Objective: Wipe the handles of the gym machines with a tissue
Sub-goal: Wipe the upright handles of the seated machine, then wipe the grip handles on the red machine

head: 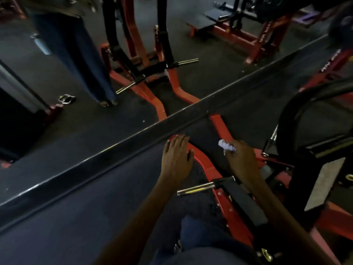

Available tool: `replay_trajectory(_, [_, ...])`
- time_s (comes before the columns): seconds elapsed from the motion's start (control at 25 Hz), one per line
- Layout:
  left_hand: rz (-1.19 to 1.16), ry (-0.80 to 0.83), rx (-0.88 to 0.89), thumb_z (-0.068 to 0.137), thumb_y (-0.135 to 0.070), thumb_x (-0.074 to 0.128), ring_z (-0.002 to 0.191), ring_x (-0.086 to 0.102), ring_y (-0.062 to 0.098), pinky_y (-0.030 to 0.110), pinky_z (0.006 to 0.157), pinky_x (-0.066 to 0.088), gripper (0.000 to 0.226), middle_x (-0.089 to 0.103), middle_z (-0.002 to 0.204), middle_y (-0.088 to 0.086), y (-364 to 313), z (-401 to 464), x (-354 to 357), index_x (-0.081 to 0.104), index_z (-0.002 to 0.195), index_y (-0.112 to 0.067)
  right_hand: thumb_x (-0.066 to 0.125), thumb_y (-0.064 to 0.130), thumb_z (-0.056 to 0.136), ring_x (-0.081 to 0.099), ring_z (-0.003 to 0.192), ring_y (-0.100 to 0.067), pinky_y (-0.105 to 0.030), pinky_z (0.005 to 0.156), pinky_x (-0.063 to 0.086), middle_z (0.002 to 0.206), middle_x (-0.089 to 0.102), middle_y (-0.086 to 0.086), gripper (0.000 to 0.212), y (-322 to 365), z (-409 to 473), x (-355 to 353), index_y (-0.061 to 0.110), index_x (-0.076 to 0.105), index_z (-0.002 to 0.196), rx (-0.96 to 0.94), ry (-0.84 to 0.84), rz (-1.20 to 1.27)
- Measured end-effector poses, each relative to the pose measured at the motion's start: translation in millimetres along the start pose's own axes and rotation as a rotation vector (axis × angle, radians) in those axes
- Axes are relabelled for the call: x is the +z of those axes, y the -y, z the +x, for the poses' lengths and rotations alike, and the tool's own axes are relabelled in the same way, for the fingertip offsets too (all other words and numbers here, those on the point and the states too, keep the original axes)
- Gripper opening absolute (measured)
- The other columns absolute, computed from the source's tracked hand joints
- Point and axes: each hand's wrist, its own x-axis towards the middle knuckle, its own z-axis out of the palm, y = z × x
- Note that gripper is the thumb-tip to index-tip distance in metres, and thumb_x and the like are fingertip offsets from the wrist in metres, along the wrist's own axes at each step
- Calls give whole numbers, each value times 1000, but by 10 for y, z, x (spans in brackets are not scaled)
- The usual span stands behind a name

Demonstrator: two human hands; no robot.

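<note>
From the head view, the right hand (241,161) pinches a crumpled white tissue (226,145) — its grip curled round the wad — just above the red frame (205,165) of the gym machine. The left hand (176,156) hovers left of that frame, fingers spread and holding nothing. A chrome peg (196,188) juts from the frame below both hands — a mirror (76,73) stands beyond it.

Tissue (227,145) is seen as white w/ a faint lilac tint. Machine frame (217,122) is painted red-orange; its pads (244,201) are black. Peg (194,188) is chrome w/ yellowish glints. Floor (80,197) is dark grey-blue, speckled. Footplate (324,184) is grey, grainy.
</note>
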Motion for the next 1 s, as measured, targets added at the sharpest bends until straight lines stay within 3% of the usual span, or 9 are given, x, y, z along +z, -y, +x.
replay_trajectory(0.24, [-11,111,145,100,-29,46,142,29,20,36,119,11,48,39,151,7,410,967,141,40,145,-13,60,-9,80,57,79,-4,3,73,32,90,69,1,18,56,726,432,3,72,87,9,-136,-56])
replay_trajectory(0.36, [25,205,236,101,-32,41,144,25,18,33,119,7,50,34,154,4,549,1594,160,34,148,-15,60,-8,81,61,76,-12,-11,71,39,85,71,-9,15,32,1231,607,2,71,81,90,-219,-79])
replay_trajectory(0.48, [37,270,340,102,-34,38,145,23,18,32,119,5,50,32,155,5,619,2158,215,33,148,-16,60,7,89,64,79,-18,-27,76,47,84,70,-3,13,-29,1673,677,11,72,86,159,-246,-102])
replay_trajectory(0.56, [6,267,401,101,-33,40,141,32,21,35,119,11,48,40,150,8,595,2506,306,40,144,-12,59,18,92,62,79,-12,-28,77,48,81,68,4,16,-25,1907,620,21,72,83,221,-292,-109])
replay_trajectory(0.64, [-35,241,465,96,-33,41,132,46,27,40,116,23,48,52,140,13,486,2808,419,52,135,-6,58,21,92,54,69,-1,-24,71,45,67,58,15,30,56,2037,472,37,59,67,271,-369,-95])
replay_trajectory(0.72, [-60,296,557,96,-29,45,132,46,27,39,115,24,46,53,139,13,299,3049,528,53,134,-5,57,18,92,51,68,0,-24,71,45,66,54,19,34,79,2086,348,40,53,65,323,-461,-101])
replay_trajectory(0.84, [-148,398,712,95,-27,49,137,40,26,38,115,20,46,49,143,9,-55,3384,744,50,138,-8,59,7,84,63,86,-8,-27,80,51,90,67,5,19,-59,2136,198,22,71,86,435,-596,-149])
replay_trajectory(0.92, [-202,414,844,95,-25,53,136,41,25,40,115,22,44,50,142,8,-347,3579,872,51,136,-9,59,4,80,64,86,-19,-27,81,51,93,63,-3,15,-66,2176,85,8,71,88,508,-748,-158])
replay_trajectory(1.0, [-267,467,980,95,-25,55,134,42,24,39,114,23,43,51,140,7,-606,3727,987,52,135,-10,62,-6,77,59,87,-18,-5,83,40,96,56,-4,13,46,2159,-42,-5,70,88,574,-918,-254])
